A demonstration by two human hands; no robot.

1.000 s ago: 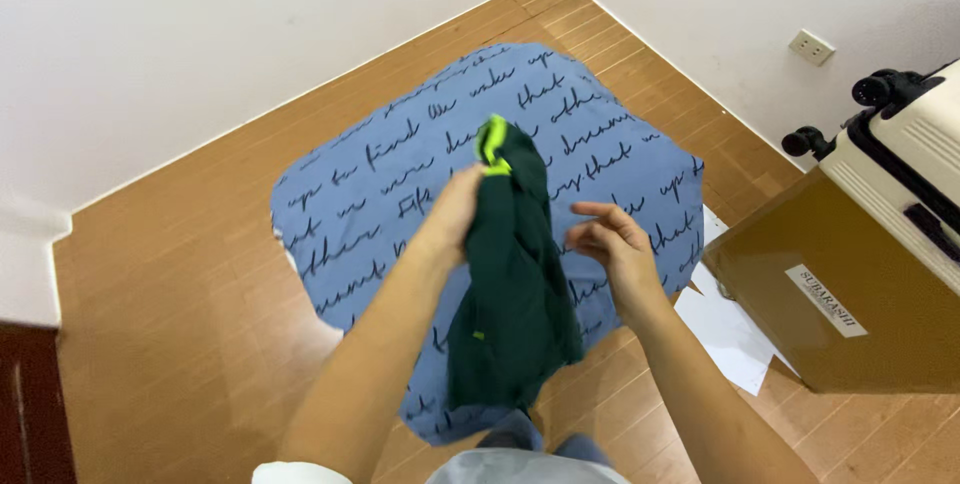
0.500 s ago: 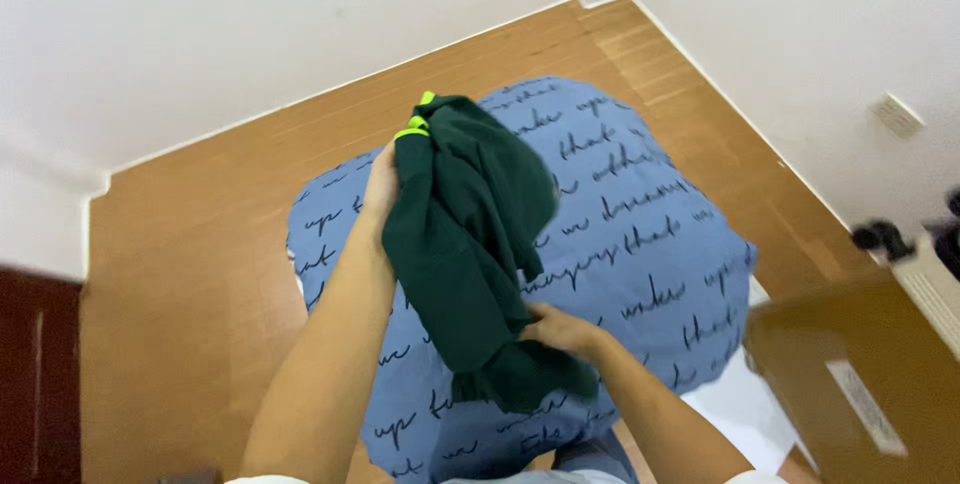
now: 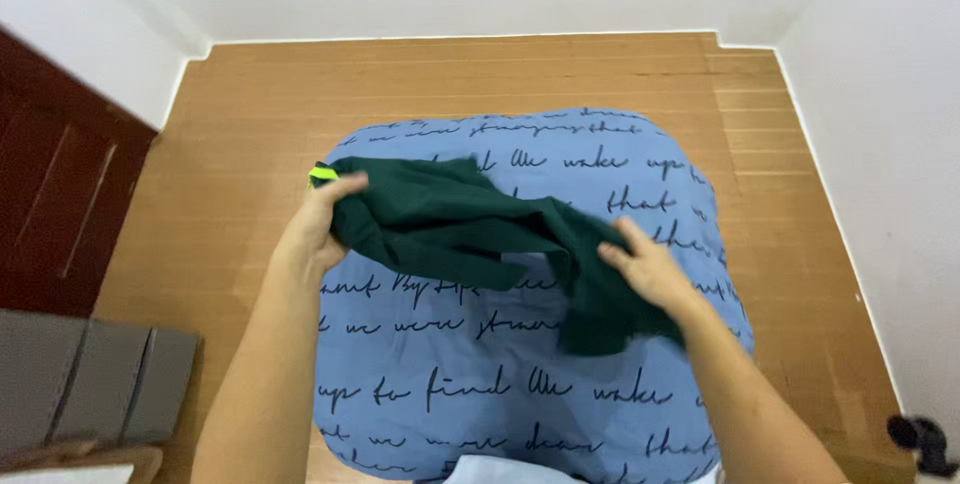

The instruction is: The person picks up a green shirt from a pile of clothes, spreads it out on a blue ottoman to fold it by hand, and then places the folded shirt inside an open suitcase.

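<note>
A dark green garment (image 3: 470, 224) with a bright yellow-green trim at one end stretches sideways above a blue cloth (image 3: 520, 394) printed with dark script. My left hand (image 3: 318, 224) grips the trimmed end at the left. My right hand (image 3: 645, 266) grips the other end at the right, where the fabric bunches and hangs down. The garment sags between both hands over the middle of the blue cloth, which lies spread on the wooden floor (image 3: 240, 114).
A dark red door (image 3: 55, 204) is at the left wall. Grey boxes (image 3: 95, 384) sit at the lower left. White walls enclose the floor at the back and right. A black wheel (image 3: 922, 439) shows at the lower right corner.
The garment went from hanging upright from my left hand to being pulled out sideways between both hands. The view turned, so the brown box and suitcase are out of sight.
</note>
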